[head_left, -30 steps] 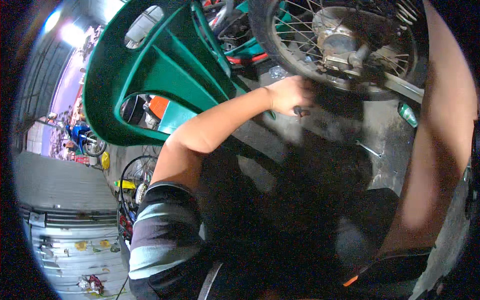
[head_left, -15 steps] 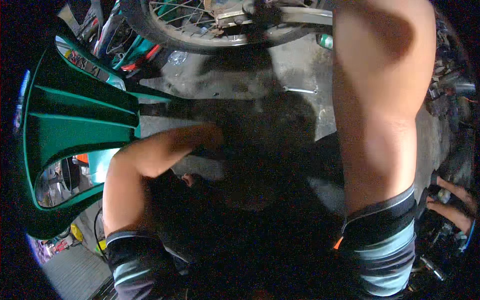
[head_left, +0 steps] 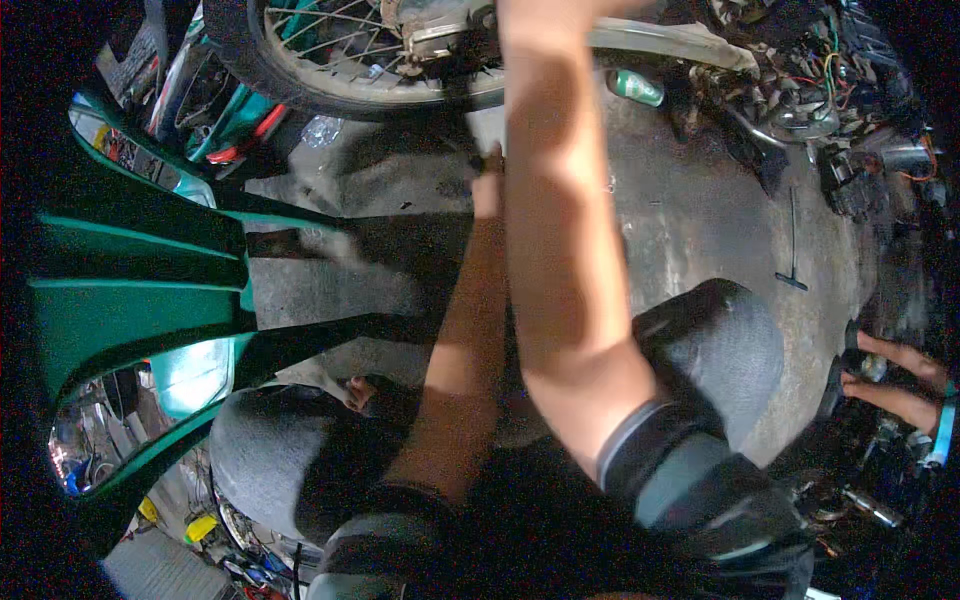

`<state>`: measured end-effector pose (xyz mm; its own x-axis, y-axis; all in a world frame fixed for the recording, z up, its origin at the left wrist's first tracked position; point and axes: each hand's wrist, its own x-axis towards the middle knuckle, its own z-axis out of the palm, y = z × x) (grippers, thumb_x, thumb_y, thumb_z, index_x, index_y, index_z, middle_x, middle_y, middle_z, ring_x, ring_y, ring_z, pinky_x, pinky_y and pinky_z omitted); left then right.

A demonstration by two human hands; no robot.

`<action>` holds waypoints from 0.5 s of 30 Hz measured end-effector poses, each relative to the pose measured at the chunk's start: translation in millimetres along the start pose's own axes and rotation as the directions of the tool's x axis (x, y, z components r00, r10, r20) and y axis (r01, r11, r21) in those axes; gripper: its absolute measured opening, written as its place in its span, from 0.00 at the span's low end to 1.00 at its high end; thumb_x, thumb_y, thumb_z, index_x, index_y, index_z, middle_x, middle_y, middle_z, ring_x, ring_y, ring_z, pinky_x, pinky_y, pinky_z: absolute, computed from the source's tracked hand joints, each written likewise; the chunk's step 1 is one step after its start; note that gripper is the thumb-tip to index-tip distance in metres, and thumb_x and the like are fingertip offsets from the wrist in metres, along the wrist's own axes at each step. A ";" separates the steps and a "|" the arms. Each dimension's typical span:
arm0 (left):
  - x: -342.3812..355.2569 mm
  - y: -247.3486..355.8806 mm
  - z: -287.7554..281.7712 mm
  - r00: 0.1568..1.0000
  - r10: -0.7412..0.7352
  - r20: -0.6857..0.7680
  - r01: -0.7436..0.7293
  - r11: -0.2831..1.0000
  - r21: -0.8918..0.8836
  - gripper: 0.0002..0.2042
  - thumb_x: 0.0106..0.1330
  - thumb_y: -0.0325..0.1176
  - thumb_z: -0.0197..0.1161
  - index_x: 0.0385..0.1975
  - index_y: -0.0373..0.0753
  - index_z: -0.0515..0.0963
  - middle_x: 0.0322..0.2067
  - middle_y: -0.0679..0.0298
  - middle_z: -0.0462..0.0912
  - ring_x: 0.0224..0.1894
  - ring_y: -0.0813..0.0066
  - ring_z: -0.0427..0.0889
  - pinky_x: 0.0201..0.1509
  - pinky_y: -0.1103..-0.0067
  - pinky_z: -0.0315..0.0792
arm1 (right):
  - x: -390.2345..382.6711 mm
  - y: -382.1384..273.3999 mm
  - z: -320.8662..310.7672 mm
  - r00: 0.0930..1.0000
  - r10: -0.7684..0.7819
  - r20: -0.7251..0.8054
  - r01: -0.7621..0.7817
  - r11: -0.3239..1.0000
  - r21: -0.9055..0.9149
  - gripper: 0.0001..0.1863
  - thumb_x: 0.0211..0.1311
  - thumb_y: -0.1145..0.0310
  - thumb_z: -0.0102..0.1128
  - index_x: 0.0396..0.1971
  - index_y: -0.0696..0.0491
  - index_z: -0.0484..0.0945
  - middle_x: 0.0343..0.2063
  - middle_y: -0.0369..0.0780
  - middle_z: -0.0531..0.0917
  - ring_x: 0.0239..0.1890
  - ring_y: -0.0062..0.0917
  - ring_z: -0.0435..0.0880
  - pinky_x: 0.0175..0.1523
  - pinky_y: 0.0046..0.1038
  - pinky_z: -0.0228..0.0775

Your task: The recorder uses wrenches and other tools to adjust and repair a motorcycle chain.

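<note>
My right arm reaches up to the motorcycle wheel (head_left: 385, 105) at the top. My right hand (head_left: 575, 12) is blurred and cut by the upper edge, in front of the pale metal bar (head_left: 680, 42) beside the wheel; its fingers cannot be read. Lower and to the left, my left hand (head_left: 487, 172) is just under the tyre, next to a dark blurred shape. Whether it grips anything is unclear. A tiny bright end of a wrench (head_left: 610, 186) seems to show past my right forearm, which hides the floor behind it.
A slatted green plastic stool or chair (head_left: 140, 300) stands close at left. A green can (head_left: 636, 88) lies near the wheel, and a T-handle wrench (head_left: 793, 270) on the floor at right. Engine parts and wires (head_left: 800, 100) crowd the far right; another person's bare limbs (head_left: 900, 380) show there.
My right arm has swung left and inward, up to the wheel. My left arm has stretched forward. The view has shifted, showing the can fully, the T-handle wrench and both my knees.
</note>
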<state>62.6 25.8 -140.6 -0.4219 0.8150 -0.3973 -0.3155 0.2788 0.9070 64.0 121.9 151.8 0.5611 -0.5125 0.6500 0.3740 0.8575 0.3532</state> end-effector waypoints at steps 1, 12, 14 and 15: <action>-2.6 6.2 -9.0 0.999 -0.010 -0.054 0.008 0.999 -0.033 0.16 0.56 0.46 0.47 0.27 0.37 0.71 0.21 0.67 0.71 0.23 0.75 0.69 0.27 0.78 0.64 | -23.4 -37.3 -35.3 0.835 0.539 0.111 -0.508 0.833 -0.220 0.09 0.47 0.71 0.50 0.30 0.58 0.66 0.26 0.41 0.68 0.32 0.28 0.67 0.37 0.25 0.58; 19.2 7.0 -45.0 0.774 0.597 -0.210 -0.338 0.670 0.661 0.12 0.48 0.31 0.49 0.30 0.30 0.71 0.29 0.49 0.74 0.32 0.54 0.73 0.36 0.66 0.65 | -185.2 -160.7 -201.3 -0.830 0.547 0.111 -0.557 -0.821 -0.126 0.11 0.51 0.65 0.48 0.32 0.55 0.69 0.27 0.36 0.72 0.30 0.19 0.68 0.38 0.22 0.60; 26.4 13.2 -32.9 0.705 0.693 -0.152 -0.436 0.592 0.678 0.11 0.49 0.31 0.50 0.29 0.31 0.72 0.28 0.52 0.75 0.30 0.61 0.74 0.34 0.71 0.67 | -192.0 -149.9 -206.4 -0.870 0.440 0.222 -0.455 -0.890 -0.022 0.12 0.51 0.64 0.50 0.33 0.56 0.69 0.27 0.36 0.72 0.31 0.20 0.69 0.38 0.21 0.61; 26.0 14.8 -30.9 0.794 0.556 -0.248 -0.391 0.778 0.493 0.10 0.50 0.31 0.52 0.29 0.31 0.71 0.28 0.55 0.75 0.29 0.66 0.74 0.32 0.76 0.67 | -189.8 -152.9 -203.5 -0.845 0.502 0.185 -0.518 -0.854 -0.052 0.14 0.52 0.63 0.50 0.35 0.56 0.68 0.27 0.38 0.74 0.29 0.22 0.70 0.35 0.23 0.63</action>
<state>20.7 35.4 -141.8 -0.7208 0.6757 0.1542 0.3383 0.1489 0.9292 50.6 79.0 -162.5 -0.4232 0.8716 -0.2473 -0.5720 -0.4687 -0.6732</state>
